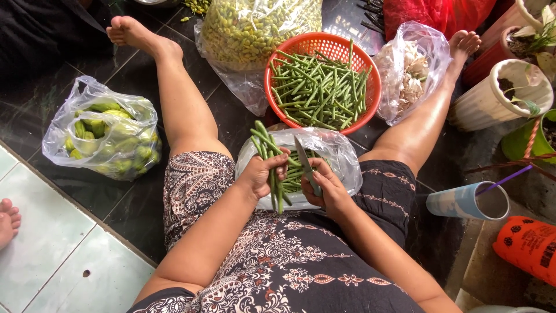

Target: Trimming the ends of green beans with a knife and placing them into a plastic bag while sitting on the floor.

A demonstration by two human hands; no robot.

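A person sits on a dark, glossy tiled floor [133, 214] with both bare legs stretched out, wearing a black dress with a pale paisley print. At the top a large clear plastic sack [255, 26] bulges with small yellow-green pods. To the left lies a crinkled clear bag [104, 130] knotted at the top and packed with smooth, rounded yellow-green fruits. Between the legs stands a round orange plastic basket [322, 46] with a perforated wall, heaped with long, thin green beans [321, 90] lying crosswise. Just right of it a clear bag [414, 69] holds pale, papery garlic. At the far right stand ribbed white and terracotta plant pots [492, 95]. Just in front of the basket, in the person's lap, an open clear plastic bag [336, 159] holds more beans. Over it the left hand [263, 174] is closed tight round a bundle of beans [269, 168], slim, straight and matte green, with ends jutting above and below the fist. The right hand [324, 188] is clenched on the handle of a small knife [306, 163], its narrow grey blade pointing up beside the bundle. By the right thigh lies a pale blue tumbler [463, 202] with a purple straw [504, 181]
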